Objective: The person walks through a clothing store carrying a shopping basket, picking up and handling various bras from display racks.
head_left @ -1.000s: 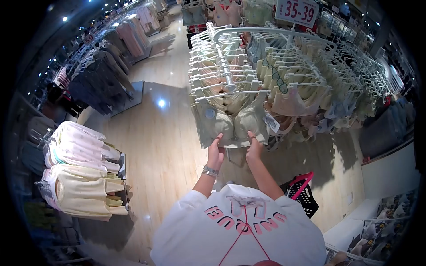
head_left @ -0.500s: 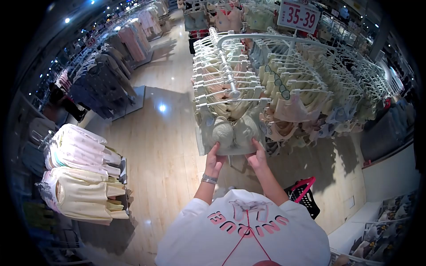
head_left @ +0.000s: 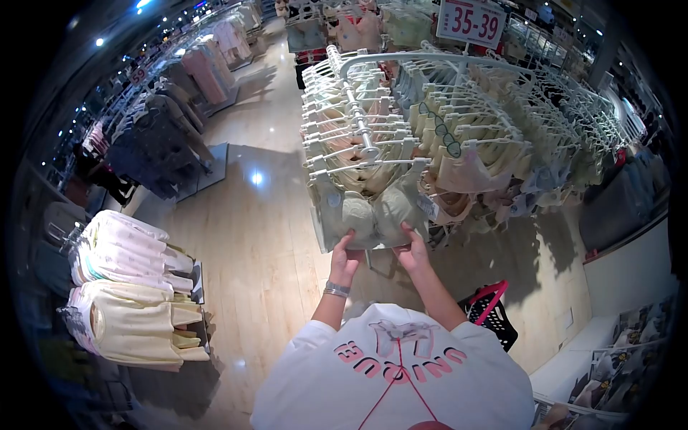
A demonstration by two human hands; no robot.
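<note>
A pale green bra (head_left: 369, 215) hangs at the front of the rack, its straps clipped to a white hanger (head_left: 368, 164). At its lower left edge is my left hand (head_left: 346, 259), thumb on the front of the cup and fingers hidden behind the fabric. My right hand (head_left: 413, 251) pinches the lower right edge the same way. More bras on white hangers are lined up behind this one along the metal rail (head_left: 358, 115).
Right of the rail hang more bras (head_left: 469, 168), under a 35-39 sign (head_left: 469, 23). A black basket with a pink handle (head_left: 494, 315) stands at lower right. Racks of light tops (head_left: 140, 315) and dark clothes (head_left: 154, 143) are at left.
Since a second ago, both hands and the bra's lower edge have moved slightly down in view. The grip of both hands stays on the bra.
</note>
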